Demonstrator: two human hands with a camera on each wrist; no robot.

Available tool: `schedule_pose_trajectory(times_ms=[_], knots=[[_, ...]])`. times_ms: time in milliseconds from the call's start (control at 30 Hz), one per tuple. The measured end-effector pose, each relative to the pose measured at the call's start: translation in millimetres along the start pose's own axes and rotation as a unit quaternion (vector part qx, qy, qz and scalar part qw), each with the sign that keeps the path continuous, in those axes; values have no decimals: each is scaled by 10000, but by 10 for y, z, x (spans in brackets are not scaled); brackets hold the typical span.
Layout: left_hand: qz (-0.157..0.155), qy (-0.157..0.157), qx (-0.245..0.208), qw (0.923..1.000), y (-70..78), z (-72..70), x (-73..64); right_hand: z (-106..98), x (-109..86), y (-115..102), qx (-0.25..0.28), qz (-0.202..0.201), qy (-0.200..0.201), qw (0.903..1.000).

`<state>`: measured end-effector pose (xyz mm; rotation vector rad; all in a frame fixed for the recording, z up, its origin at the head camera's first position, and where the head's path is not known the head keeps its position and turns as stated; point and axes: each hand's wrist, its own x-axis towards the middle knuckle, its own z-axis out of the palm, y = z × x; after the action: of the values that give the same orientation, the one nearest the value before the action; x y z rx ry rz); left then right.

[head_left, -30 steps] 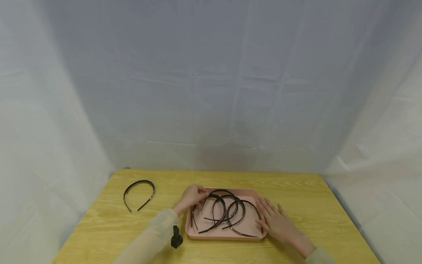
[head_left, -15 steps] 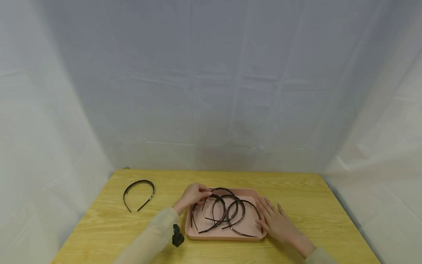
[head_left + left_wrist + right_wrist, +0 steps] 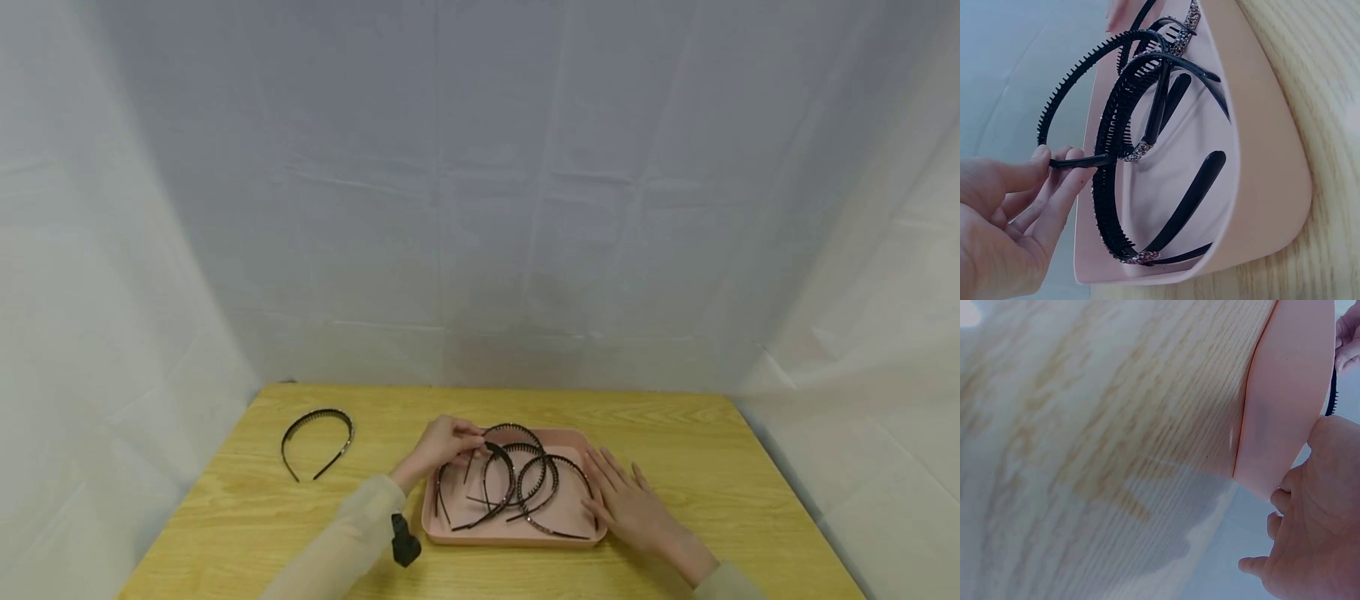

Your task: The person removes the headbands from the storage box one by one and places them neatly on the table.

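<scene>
My left hand point(image 3: 441, 446) pinches a black toothed headband point(image 3: 1089, 57) between thumb and fingers at the left side of a pink tray point(image 3: 517, 540). In the left wrist view, the held headband is partly raised and overlaps others in the tray. Several black headbands with glittery outer sides lie tangled there, one headband point(image 3: 1105, 206) standing close below the left fingertips. My right hand point(image 3: 637, 510) rests at the tray's right rim with its fingers straight; in the right wrist view its palm shows beside the tray wall point(image 3: 1285, 387).
Another black headband point(image 3: 317, 412) lies alone on the wooden table point(image 3: 225, 533), left of the tray. A black device point(image 3: 405, 546) sits at the left wrist. White sheeting point(image 3: 480, 208) hangs behind the table and on both sides.
My left hand has shifted slightly right with the pinched headband, whose arch has risen a little past the tray's back rim. My right hand has stayed still.
</scene>
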<state>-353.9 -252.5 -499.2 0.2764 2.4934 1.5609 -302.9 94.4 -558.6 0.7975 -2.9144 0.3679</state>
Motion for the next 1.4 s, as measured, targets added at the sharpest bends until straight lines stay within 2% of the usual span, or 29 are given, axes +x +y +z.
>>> schedule_pose_trajectory(times_ms=[133, 300, 567, 867, 1233, 1400], knots=[[-33, 168, -117, 9998, -3, 19, -10, 10, 4, 11, -48, 1, 4, 10000], [-168, 328, -600, 9975, -22, 61, 0, -22, -6, -13, 8, 7, -5, 10000], [-120, 400, -1587, 9864, -34, 187, 3, -57, -22, -26, 140, 65, -107, 9998], [125, 551, -2229, 9732, 34, 353, -21, 1, -24, 33, 70, 11, 94, 9999], [48, 821, -2513, 9644, 63, 416, -38, -1, -36, 26, 231, -139, 257, 9993], [17, 785, -2670, 9605, 43, 373, -50, -102, -19, -42, 229, 16, -161, 9996]])
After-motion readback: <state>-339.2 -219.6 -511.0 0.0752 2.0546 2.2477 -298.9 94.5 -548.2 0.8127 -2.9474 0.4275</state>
